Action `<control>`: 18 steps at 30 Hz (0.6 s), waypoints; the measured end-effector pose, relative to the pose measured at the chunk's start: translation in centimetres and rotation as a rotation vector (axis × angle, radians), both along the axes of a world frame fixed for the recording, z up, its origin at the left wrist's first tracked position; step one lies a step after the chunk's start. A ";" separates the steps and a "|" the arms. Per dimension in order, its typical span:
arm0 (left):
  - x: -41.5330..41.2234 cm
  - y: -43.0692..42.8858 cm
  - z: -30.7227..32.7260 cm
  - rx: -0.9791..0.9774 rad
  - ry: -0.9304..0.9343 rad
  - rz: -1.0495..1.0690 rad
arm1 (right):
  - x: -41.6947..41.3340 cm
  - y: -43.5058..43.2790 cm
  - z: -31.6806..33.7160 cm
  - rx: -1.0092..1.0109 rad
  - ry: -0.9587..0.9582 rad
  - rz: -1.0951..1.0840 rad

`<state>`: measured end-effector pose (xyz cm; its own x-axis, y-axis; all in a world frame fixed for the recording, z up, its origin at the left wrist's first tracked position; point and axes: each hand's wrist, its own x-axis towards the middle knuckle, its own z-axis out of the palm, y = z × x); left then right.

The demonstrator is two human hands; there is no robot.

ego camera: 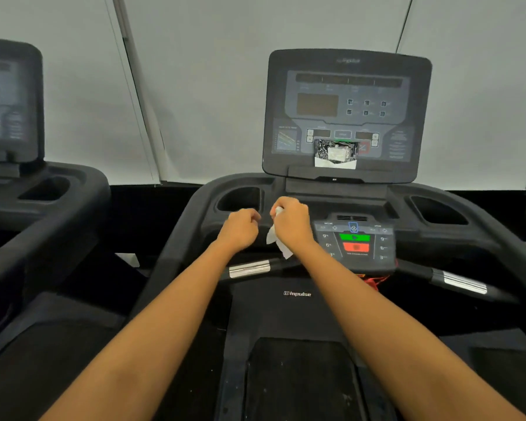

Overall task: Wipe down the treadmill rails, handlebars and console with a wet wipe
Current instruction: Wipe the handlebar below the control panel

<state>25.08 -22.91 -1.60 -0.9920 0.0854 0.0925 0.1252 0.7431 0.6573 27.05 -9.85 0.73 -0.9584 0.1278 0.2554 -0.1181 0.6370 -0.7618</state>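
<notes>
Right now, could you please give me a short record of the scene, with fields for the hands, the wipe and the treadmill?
right hand: grips the wet wipe, which hangs below it
left hand: fingers curled, holding nothing, apart from the wipe
foil packet: propped on the console ledge
keypad: just right of the right hand
handlebar: below both hands, not touched

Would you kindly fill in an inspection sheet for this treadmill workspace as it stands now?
Surface: black console, screen dark; keypad below.
Job's things: white wipe, crumpled; handlebar with silver grip.
Clutter: foil packet propped against console.
Hands: right hand grips wipe; left hand curled, nothing seen in it.
Cables: red cord under keypad.
Surroundings: second treadmill at left; pale wall.
</notes>
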 end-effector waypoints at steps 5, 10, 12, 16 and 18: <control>-0.9 2.2 5.9 0.083 0.096 0.011 | -0.2 2.2 4.8 -0.068 0.089 -0.050; -0.3 5.5 11.6 0.157 0.216 -0.057 | 1.2 4.9 10.2 -0.194 0.210 -0.062; 0.2 7.0 13.5 0.216 0.264 -0.071 | 1.9 6.2 11.9 -0.244 0.266 -0.066; 1.9 10.1 16.6 0.395 0.267 -0.141 | 3.8 9.2 14.8 -0.311 0.390 -0.068; 3.2 11.9 18.1 0.509 0.235 -0.189 | 4.7 11.0 16.0 -0.341 0.440 -0.049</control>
